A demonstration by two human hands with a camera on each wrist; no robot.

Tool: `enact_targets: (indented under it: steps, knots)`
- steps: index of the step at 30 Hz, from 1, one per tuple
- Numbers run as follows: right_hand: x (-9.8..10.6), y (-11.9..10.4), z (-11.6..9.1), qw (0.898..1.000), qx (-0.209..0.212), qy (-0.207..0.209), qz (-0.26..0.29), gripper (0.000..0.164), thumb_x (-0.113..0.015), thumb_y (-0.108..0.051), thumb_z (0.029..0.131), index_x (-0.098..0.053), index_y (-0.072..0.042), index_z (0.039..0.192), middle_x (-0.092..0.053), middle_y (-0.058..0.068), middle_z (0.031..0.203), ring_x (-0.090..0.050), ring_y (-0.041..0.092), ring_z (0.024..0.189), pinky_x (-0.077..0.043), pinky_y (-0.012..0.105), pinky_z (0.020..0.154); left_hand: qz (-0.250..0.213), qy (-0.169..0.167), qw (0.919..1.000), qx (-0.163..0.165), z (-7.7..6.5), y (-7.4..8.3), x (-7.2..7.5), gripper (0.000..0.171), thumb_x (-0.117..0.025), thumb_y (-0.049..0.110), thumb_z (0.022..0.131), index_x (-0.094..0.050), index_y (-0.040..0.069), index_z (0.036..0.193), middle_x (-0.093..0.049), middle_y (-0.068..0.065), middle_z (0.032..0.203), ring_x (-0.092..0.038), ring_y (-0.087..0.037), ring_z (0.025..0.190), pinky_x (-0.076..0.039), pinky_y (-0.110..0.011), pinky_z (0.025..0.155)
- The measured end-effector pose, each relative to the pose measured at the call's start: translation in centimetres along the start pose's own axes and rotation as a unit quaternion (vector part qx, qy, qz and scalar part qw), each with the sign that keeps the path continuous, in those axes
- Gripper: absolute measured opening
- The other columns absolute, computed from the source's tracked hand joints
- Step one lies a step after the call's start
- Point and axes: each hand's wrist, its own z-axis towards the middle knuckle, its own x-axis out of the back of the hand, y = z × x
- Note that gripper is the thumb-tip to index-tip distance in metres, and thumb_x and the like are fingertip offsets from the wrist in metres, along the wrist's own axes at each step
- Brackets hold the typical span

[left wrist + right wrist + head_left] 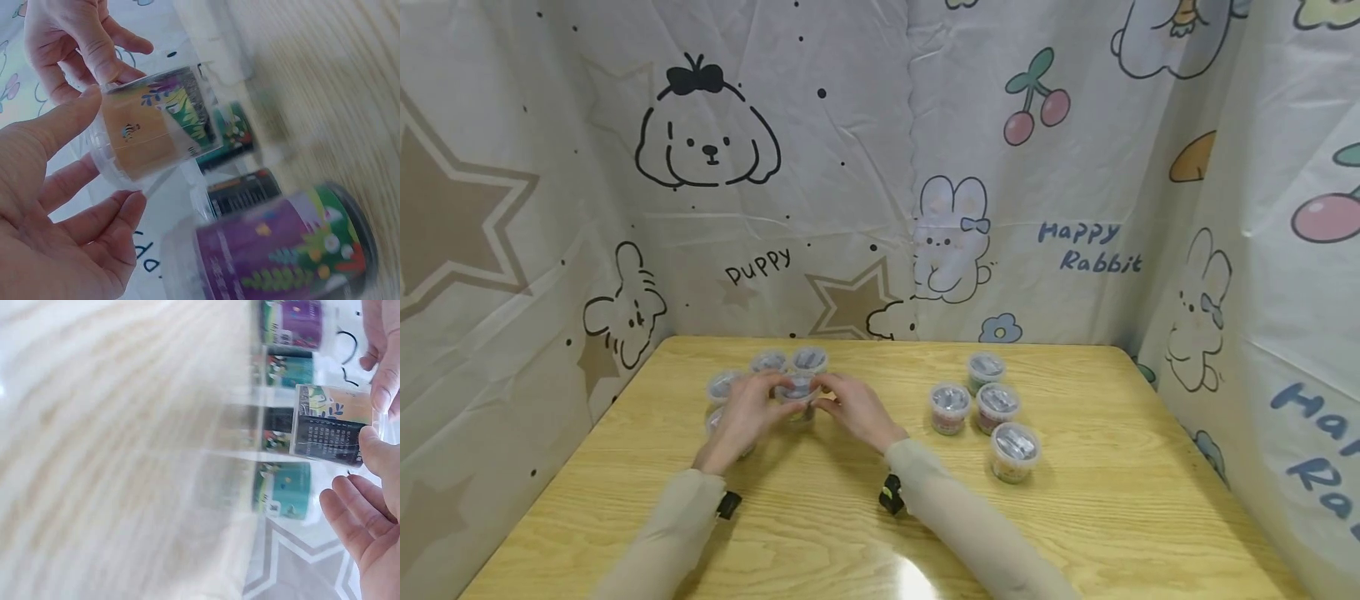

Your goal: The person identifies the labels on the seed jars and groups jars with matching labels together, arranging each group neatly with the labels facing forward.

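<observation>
A clear plastic tub point(797, 388) with a printed orange and black label point(150, 128) is held between both hands at the left of the table. My left hand point(748, 414) grips its lid end, thumb on one side and fingers on the other. From the opposite side my right hand point(859, 410) pinches the same rim, its thumb point(375, 450) by the lid edge. In the left wrist view the tub is tilted and its base faces the table. A purple-labelled tub point(281, 250) stands close to my left hand.
Behind the hands stand two more lidded tubs point(809, 359); others are beside the left hand, partly hidden by it. A second group of several tubs point(951, 406) stands right of centre on the wooden table point(820, 533). A printed cloth point(850, 167) hangs around the table.
</observation>
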Motion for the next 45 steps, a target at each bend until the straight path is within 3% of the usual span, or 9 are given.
enact_targets:
  steps: [5,8,13,18,25,30,33,40,45]
  knots:
    - [1.7,0.5,-0.4,0.999,-0.015,0.01,0.044,0.025,-0.066,-0.021,0.094,-0.065,-0.013,0.118,-0.069,0.003,0.114,-0.067,0.016,0.099,-0.056,0.024,0.081,-0.048,0.025,0.9985,-0.009,0.5,0.9,-0.7,0.035,-0.082,0.028,0.08,-0.072,0.004,0.104,-0.07,-0.014,0.107,-0.061,-0.027,0.083,-0.051,-0.042,0.071]
    - [2.6,0.8,-0.8,0.998,-0.025,0.014,0.06,0.026,-0.064,-0.021,0.095,-0.065,-0.013,0.119,-0.069,0.004,0.117,-0.067,0.019,0.103,-0.057,0.027,0.082,-0.095,0.039,0.9947,-0.009,0.9,1.6,-1.2,0.032,-0.083,0.026,0.079,-0.072,0.004,0.101,-0.07,-0.012,0.101,-0.06,-0.024,0.082,-0.054,-0.04,0.072]
    - [4.2,1.5,-1.6,0.995,-0.046,0.012,0.084,0.026,-0.063,-0.023,0.096,-0.064,-0.013,0.12,-0.069,0.004,0.117,-0.067,0.018,0.104,-0.058,0.029,0.08,-0.208,0.027,0.9775,0.021,1.1,2.6,-1.9,0.029,-0.082,0.02,0.08,-0.069,0.004,0.101,-0.065,-0.014,0.109,-0.067,-0.031,0.099,-0.057,-0.045,0.09]
    - [5.7,2.2,-2.5,0.992,-0.069,0.001,0.103,0.023,-0.063,-0.022,0.097,-0.064,-0.016,0.119,-0.071,0.003,0.113,-0.068,0.016,0.103,-0.058,0.027,0.08,-0.281,-0.009,0.9595,0.019,1.4,3.1,-2.4,0.029,-0.078,0.021,0.085,-0.068,0.005,0.107,-0.061,-0.014,0.115,-0.068,-0.03,0.1,-0.057,-0.039,0.09]
    - [6.9,2.7,-2.9,0.989,-0.089,0.008,0.116,0.023,-0.062,-0.021,0.097,-0.064,-0.015,0.119,-0.07,0.006,0.118,-0.067,0.021,0.108,-0.058,0.035,0.082,-0.327,-0.023,0.9445,0.014,1.9,3.5,-2.7,0.032,-0.075,0.022,0.088,-0.068,0.005,0.114,-0.062,-0.015,0.12,-0.066,-0.033,0.109,-0.055,-0.042,0.094]
    - [7.3,3.0,-3.3,0.989,-0.08,0.016,0.12,0.022,-0.061,-0.02,0.098,-0.063,-0.016,0.119,-0.071,0.006,0.117,-0.067,0.021,0.109,-0.058,0.036,0.083,-0.354,-0.058,0.9327,0.034,2.2,3.8,-3.0,0.033,-0.073,0.027,0.09,-0.065,0.008,0.117,-0.063,-0.014,0.12,-0.066,-0.031,0.111,-0.055,-0.044,0.093]
    - [7.5,3.1,-3.6,0.99,-0.067,0.015,0.126,0.022,-0.061,-0.019,0.098,-0.062,-0.015,0.12,-0.07,0.007,0.118,-0.067,0.022,0.108,-0.058,0.036,0.082,-0.36,-0.064,0.93,0.038,2.2,3.8,-3.2,0.032,-0.073,0.027,0.09,-0.065,0.008,0.114,-0.065,-0.013,0.117,-0.065,-0.029,0.11,-0.053,-0.045,0.096]
    - [7.8,2.8,-4.0,0.987,-0.073,0.019,0.141,0.026,-0.064,-0.021,0.097,-0.061,-0.016,0.122,-0.069,0.006,0.119,-0.068,0.024,0.106,-0.058,0.04,0.083,-0.367,-0.04,0.9289,0.035,2.4,4.3,-3.7,0.027,-0.075,0.025,0.088,-0.065,0.009,0.107,-0.067,-0.01,0.114,-0.066,-0.023,0.107,-0.054,-0.039,0.096]
    - [7.8,2.4,-4.0,0.98,-0.101,0.048,0.163,0.025,-0.068,-0.025,0.093,-0.062,-0.016,0.116,-0.071,0.008,0.115,-0.068,0.024,0.105,-0.059,0.04,0.081,-0.393,-0.01,0.9193,0.012,2.5,4.9,-4.6,0.028,-0.075,0.02,0.088,-0.065,0.005,0.109,-0.065,-0.014,0.114,-0.066,-0.029,0.108,-0.054,-0.035,0.096]
